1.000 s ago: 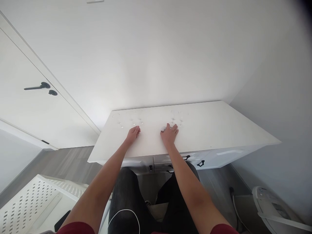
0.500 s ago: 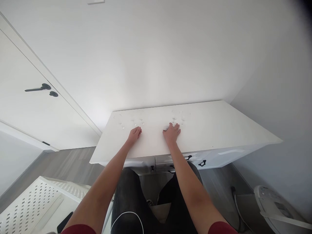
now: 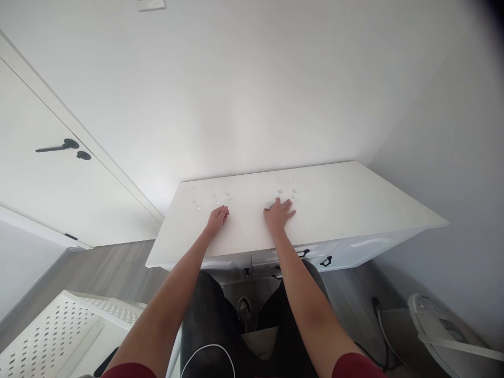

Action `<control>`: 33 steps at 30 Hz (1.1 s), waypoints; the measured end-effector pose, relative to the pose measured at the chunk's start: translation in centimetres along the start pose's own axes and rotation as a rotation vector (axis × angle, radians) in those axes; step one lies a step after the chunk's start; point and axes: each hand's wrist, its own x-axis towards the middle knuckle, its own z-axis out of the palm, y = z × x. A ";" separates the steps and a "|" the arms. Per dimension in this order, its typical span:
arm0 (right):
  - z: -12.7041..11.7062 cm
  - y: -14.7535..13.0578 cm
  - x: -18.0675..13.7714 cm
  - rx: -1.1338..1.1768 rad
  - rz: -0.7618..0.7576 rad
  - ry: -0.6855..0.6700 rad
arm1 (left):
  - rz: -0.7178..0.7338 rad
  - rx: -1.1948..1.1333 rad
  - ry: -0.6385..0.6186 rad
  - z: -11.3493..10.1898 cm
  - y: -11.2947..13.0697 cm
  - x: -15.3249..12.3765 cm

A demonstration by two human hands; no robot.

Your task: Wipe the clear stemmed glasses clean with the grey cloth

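Observation:
On the white cabinet top (image 3: 331,199), my left hand (image 3: 217,218) rests with its fingers curled together. Whatever may be inside that hand is hidden. To its right, my right hand (image 3: 279,214) lies with fingers spread. A small pale round thing (image 3: 268,205) sits against its thumb and index finger; its kind is unclear. Faint clear pieces (image 3: 196,203) show at the left of the top, with more clear pieces (image 3: 223,199) just beyond my left hand. Another set of transparent pieces (image 3: 280,190) lies beyond my right fingertips. They are too faint to name.
A plain wall (image 3: 252,94) rises behind the cabinet. Black handles (image 3: 326,261) stick out from its front. At left are a door with a black handle (image 3: 59,145) and a perforated white panel (image 3: 43,336). A white-topped appliance (image 3: 444,325) stands at lower right.
My right fingers have spread slightly wider, and more of the pale round thing shows. My left hand keeps its place. The view has shifted a little, and a shoe now shows below.

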 end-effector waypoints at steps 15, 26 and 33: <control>-1.2 -2.9 -2.7 0.066 -0.719 -0.217 | -0.008 -0.018 -0.009 -0.2 -0.1 -0.1; -2.7 -14.4 0.0 0.230 -0.677 -0.273 | -0.025 -0.066 0.013 -0.3 -0.8 0.2; -1.0 -11.2 -2.8 0.346 -0.656 -0.105 | 0.003 -0.151 0.027 -0.4 -1.3 0.5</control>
